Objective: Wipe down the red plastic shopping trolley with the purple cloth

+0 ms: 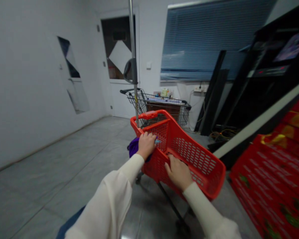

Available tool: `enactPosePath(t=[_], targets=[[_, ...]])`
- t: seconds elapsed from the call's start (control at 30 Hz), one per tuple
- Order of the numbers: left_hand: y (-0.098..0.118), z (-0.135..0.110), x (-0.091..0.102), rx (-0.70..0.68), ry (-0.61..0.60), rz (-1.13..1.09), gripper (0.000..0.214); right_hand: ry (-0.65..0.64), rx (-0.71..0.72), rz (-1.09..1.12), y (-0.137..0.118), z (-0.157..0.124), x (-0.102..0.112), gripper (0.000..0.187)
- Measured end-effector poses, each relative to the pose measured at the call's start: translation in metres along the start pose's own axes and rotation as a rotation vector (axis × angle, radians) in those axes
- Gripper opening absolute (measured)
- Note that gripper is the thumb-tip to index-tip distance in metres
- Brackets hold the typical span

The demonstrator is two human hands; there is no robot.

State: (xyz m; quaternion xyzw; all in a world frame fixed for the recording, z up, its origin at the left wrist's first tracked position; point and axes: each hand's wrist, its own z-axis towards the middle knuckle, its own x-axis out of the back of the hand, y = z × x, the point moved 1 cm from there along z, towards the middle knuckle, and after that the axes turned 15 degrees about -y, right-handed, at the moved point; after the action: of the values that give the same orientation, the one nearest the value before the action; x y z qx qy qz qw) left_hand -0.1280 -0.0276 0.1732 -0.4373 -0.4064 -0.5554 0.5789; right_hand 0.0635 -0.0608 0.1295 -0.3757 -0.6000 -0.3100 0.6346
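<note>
A red plastic shopping cart basket [189, 156] with a perforated wall stands on a wheeled frame right in front of me. My left hand [146, 145] grips a purple cloth [133, 147] against the basket's upper left edge, and a small blue bit shows at its fingertips. My right hand [178, 172] lies flat on the near perforated wall, fingers slightly spread, holding nothing. The cloth is partly hidden behind my left hand and the basket.
A wire shopping cart [156, 103] stands ahead near the wall, and a metal pole [133, 59] rises from the red basket. Red printed boxes [271, 172] are stacked at the right, beside a black machine with a screen [269, 66] and tangled cables. The floor is grey tile.
</note>
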Motion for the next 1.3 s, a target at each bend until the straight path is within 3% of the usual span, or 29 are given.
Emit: enactPosePath(t=[0.07, 0.13, 0.2, 0.3, 0.4, 0.53, 0.63, 0.73, 0.87, 0.97, 1.03, 1.1, 1.3], targets=[[0.011, -0.006, -0.003, -0.055, -0.024, 0.016, 0.016, -0.050, 0.023, 0.011, -0.002, 0.009, 0.002, 0.048], [0.007, -0.004, 0.001, -0.121, -0.064, 0.046, 0.018, -0.084, 0.056, 0.020, -0.002, 0.013, 0.002, 0.055], [-0.009, 0.006, 0.010, -0.145, -0.101, 0.077, 0.022, -0.084, 0.070, 0.016, -0.002, 0.012, 0.000, 0.063], [-0.041, 0.023, 0.025, -0.060, -0.115, 0.091, 0.024, -0.077, 0.080, 0.003, -0.001, 0.006, -0.001, 0.068], [-0.050, 0.030, 0.030, -0.005, -0.085, 0.079, 0.025, -0.071, 0.084, -0.006, -0.003, 0.003, -0.002, 0.071], [-0.015, 0.016, 0.014, -0.011, -0.023, 0.044, 0.042, -0.054, 0.093, -0.024, -0.005, 0.003, -0.005, 0.073], [0.020, 0.000, -0.001, -0.064, -0.038, 0.010, 0.040, -0.038, 0.086, -0.027, -0.003, 0.003, -0.008, 0.072], [0.032, -0.007, -0.003, -0.101, -0.060, 0.008, 0.036, -0.034, 0.078, -0.037, 0.001, 0.001, -0.009, 0.068], [0.003, 0.002, 0.013, -0.157, -0.134, 0.026, 0.030, -0.054, 0.051, -0.092, 0.010, -0.010, -0.005, 0.066], [-0.026, 0.013, 0.024, -0.072, -0.106, 0.027, 0.028, -0.058, 0.032, -0.122, 0.015, -0.020, -0.004, 0.065], [-0.031, 0.015, 0.024, -0.024, -0.062, 0.021, 0.028, -0.051, 0.043, -0.118, 0.016, -0.025, -0.005, 0.066], [-0.019, 0.011, 0.017, -0.009, -0.028, 0.011, 0.028, -0.044, 0.049, -0.109, 0.015, -0.027, -0.007, 0.069], [0.049, -0.016, -0.009, -0.075, -0.026, -0.066, 0.031, -0.030, 0.034, -0.101, 0.013, -0.027, -0.006, 0.064]])
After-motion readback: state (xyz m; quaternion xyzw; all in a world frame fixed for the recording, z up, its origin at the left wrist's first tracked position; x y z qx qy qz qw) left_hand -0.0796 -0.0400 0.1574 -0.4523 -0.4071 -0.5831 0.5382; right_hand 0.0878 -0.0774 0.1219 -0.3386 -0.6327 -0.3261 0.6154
